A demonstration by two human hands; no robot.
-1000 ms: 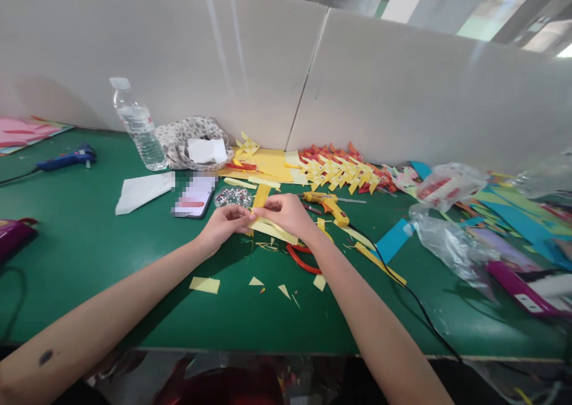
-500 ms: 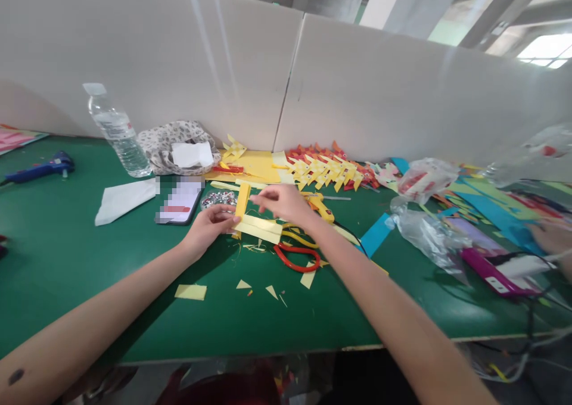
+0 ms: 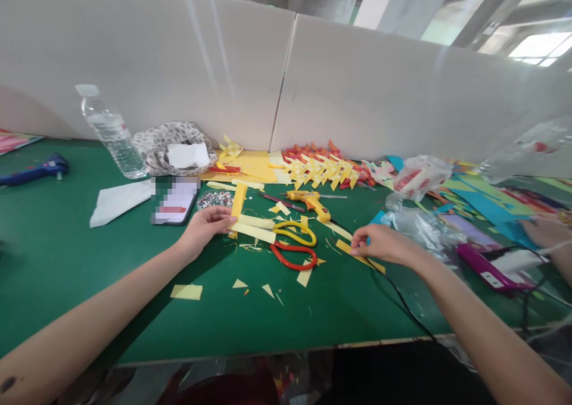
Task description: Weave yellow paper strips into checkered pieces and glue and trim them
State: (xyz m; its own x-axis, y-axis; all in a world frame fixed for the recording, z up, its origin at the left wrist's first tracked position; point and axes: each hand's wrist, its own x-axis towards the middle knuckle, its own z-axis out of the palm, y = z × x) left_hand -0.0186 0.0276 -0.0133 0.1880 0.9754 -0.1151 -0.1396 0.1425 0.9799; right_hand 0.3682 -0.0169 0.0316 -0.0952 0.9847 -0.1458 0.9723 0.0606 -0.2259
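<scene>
My left hand (image 3: 208, 227) pinches a folded piece of yellow paper strips, a deeper yellow strip (image 3: 239, 199) standing upright and pale yellow strips (image 3: 257, 231) reaching right from it. To the right, my right hand (image 3: 379, 242) has its thumb and fingers closed on a deep yellow paper strip (image 3: 344, 247) lying on the table. Between the hands lie scissors with one yellow and one red handle loop (image 3: 292, 267); their blades are hidden under the pale strips. A yellow hot glue gun (image 3: 313, 202) rests behind the scissors, its black cord passing under my right hand.
Folded yellow paper fish (image 3: 319, 170) and red ones line the partition. A water bottle (image 3: 114, 134), phone (image 3: 176, 199) and bag of small beads (image 3: 215, 199) stand left. Rightward are plastic bags (image 3: 422, 229), a magenta power strip (image 3: 480, 268) and another person's hand (image 3: 547, 232). Paper scraps (image 3: 186, 292) lie in front.
My right hand has left the strips in my left hand and moved right to the loose yellow strip. The scissors and glue gun are now uncovered. My left hand keeps its hold.
</scene>
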